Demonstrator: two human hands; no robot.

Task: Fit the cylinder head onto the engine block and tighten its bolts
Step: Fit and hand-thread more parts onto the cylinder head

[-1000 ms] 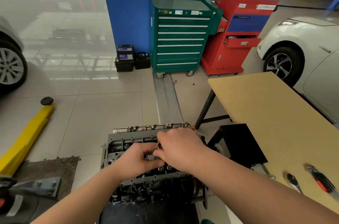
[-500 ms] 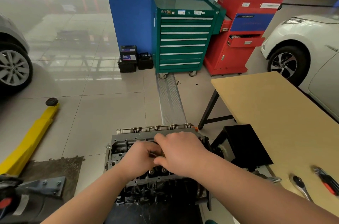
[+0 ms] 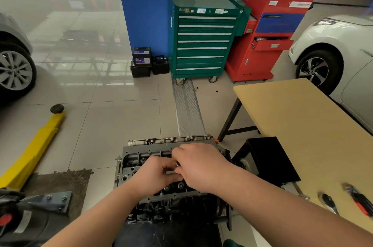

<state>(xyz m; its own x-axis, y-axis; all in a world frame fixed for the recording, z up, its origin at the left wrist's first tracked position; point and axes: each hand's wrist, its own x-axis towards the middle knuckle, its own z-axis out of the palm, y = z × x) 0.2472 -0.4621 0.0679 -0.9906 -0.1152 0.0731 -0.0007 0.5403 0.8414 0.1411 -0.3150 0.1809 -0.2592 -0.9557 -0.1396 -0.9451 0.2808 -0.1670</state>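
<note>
Bolt (image 3: pixel 178 164) | pinched between both grips | above cylinder head (image 3: pixel 131 163)

No text legible: labels on green tool cabinet (image 3: pixel 203 42), red cabinet (image 3: pixel 270 30), battery (image 3: pixel 141 57) (upper centre) too blurred.

Single head-worn wide-angle view, facing forward and down; close above hands (image 3: pixel 181 170) and cylinder head (image 3: pixel 139 157), worktop (image 3: pixel 302 125) at right, tool cabinet (image 3: pixel 203 44) far ahead.
</note>
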